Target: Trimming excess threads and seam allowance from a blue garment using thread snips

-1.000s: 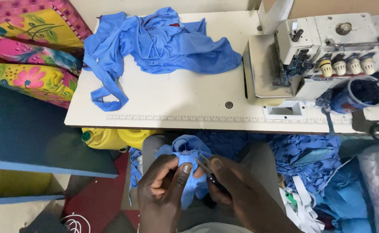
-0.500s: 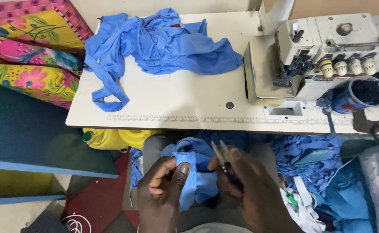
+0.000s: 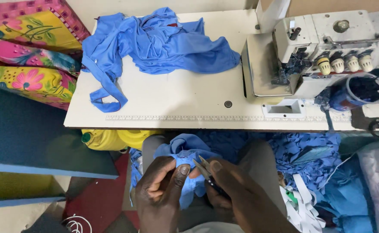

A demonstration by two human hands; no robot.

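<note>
I sit at a white sewing table point(image 3: 176, 108) pushed against a pale wall, looking down past its front edge into my lap. There, below the table edge and between my knees, is a small piece of blue cloth point(image 3: 185, 151). My left hand point(image 3: 159, 194) is closed on it, thumb and fingers pinching a fold near its middle. My right hand point(image 3: 241, 198) is wrapped around a pair of small thread snips point(image 3: 204, 167), whose metal blades stand slightly parted with their tips right at the cloth, just beside my left thumb. Around my legs the floor is covered with blue fabric scraps point(image 3: 301, 151), and a heap of white strips point(image 3: 301, 207) lies to my right. A yellow jug point(image 3: 112, 139) sits under the table to my left. On the tabletop a bigger pile of blue fabric point(image 3: 155, 43) is spread at the far left, one strap looping toward the front edge. The sewing machine point(image 3: 318, 47) stands on the right end, with a row of pale knobs across its front. To the far left, bright flowered cloth point(image 3: 25, 51) is piled up above a dark blue board point(image 3: 34, 142).
</note>
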